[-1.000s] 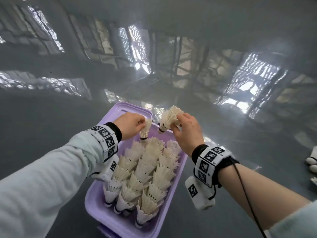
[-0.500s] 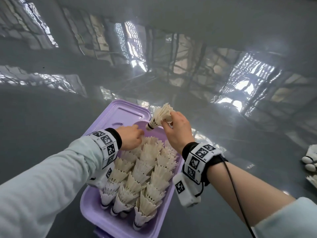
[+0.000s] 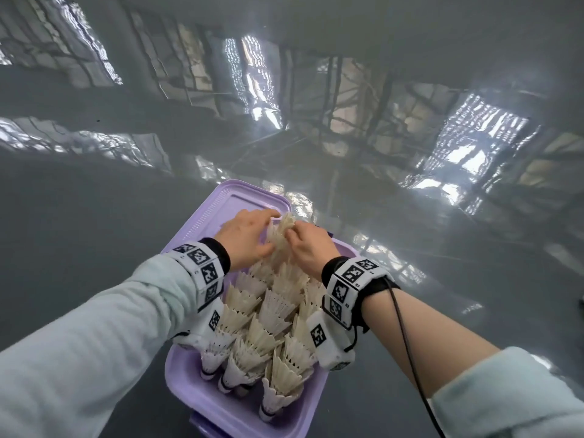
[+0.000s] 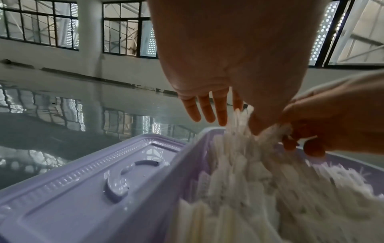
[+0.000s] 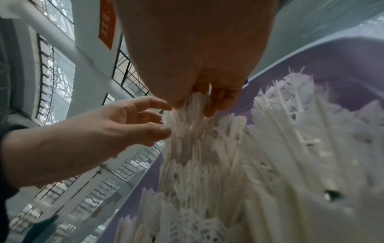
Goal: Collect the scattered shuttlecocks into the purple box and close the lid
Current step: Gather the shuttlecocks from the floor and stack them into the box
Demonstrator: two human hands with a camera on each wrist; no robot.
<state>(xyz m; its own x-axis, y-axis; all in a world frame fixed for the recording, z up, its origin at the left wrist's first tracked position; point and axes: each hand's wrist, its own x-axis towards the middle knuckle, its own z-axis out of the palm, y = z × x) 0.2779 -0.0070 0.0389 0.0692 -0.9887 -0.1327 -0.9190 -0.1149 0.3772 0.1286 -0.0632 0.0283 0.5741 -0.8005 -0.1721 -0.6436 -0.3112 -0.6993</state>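
The purple box (image 3: 221,409) sits on the floor in front of me, packed with rows of white shuttlecocks (image 3: 271,311) lying nested, cork ends toward me. My right hand (image 3: 303,245) pinches the feather skirt of one shuttlecock (image 3: 282,230) at the far end of the box, on top of the back row. In the right wrist view its fingers (image 5: 216,105) curl over the feathers (image 5: 193,111). My left hand (image 3: 249,235) touches the same shuttlecock from the left with straight fingers (image 4: 207,111). The purple lid (image 3: 234,200) lies flat just beyond the box.
A glossy grey floor (image 3: 94,232) surrounds the box and mirrors the windows. The lid's handle (image 4: 118,184) faces up beside the box wall (image 4: 187,164). A black cable (image 3: 407,343) runs from my right wrist band along the forearm.
My right hand has lowered its shuttlecock from above the box onto the back row. My left hand has opened and moved right to touch that shuttlecock.
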